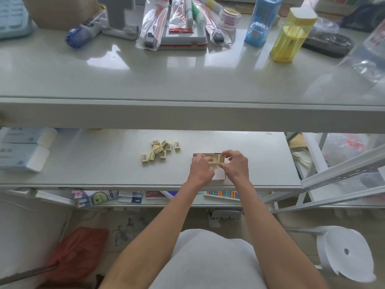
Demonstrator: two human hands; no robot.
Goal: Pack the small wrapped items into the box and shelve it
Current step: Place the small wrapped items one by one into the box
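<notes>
A small white box (220, 175) lies on the middle shelf (104, 174), mostly under my hands. Pale yellow wrapped items (214, 159) with barcodes sit in a row at its far end. My left hand (201, 168) pinches the left side of that row. At the right end my right hand (236, 164) grips one wrapped item between thumb and fingers. A loose pile of several more wrapped items (160, 150) lies on the shelf to the left of the box.
Blue-and-white cartons (25, 151) are stacked at the shelf's left end. The upper shelf (187, 80) carries a yellow container (291, 36), a blue container (261, 21) and bagged stationery. A lower shelf holds an abacus (224, 194). A white paper roll (345, 251) stands at right.
</notes>
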